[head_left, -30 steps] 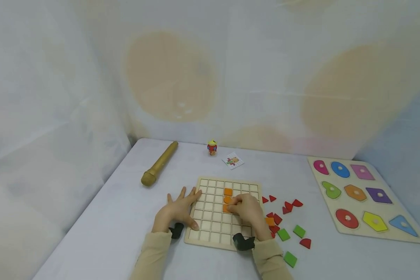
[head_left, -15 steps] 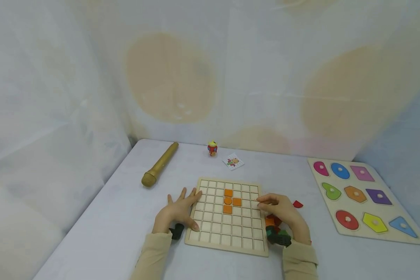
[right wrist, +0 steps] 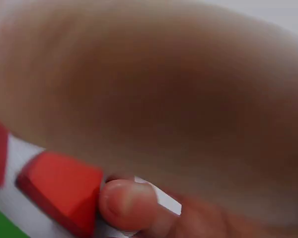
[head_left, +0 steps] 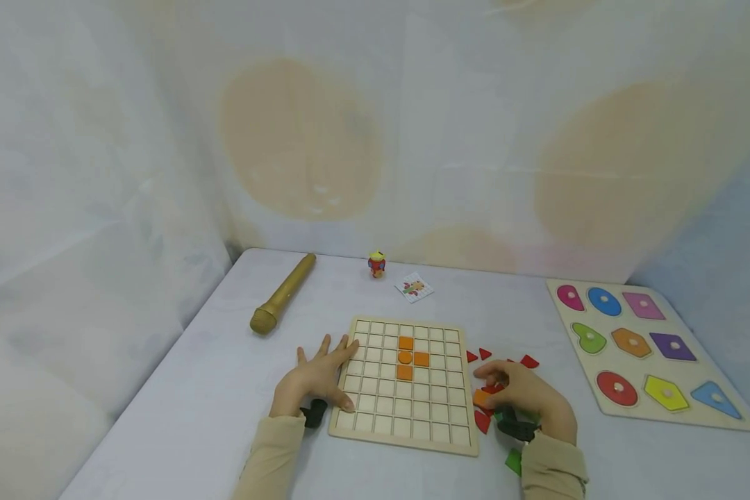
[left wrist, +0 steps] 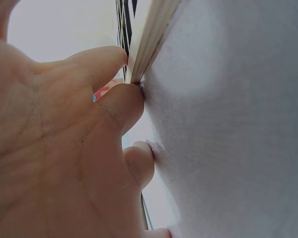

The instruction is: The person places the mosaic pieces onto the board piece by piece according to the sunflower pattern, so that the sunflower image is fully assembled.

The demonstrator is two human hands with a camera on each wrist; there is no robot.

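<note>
Holding nothing between parted fingers (head_left: 487, 369), the right hand (head_left: 531, 394) has an orange square (head_left: 480, 398) by its thumb.

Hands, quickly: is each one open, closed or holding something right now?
Left hand: open and spread, touching the left side of the grid board.
Right hand: at the loose orange square; whether it grips anything cannot be told.
</note>
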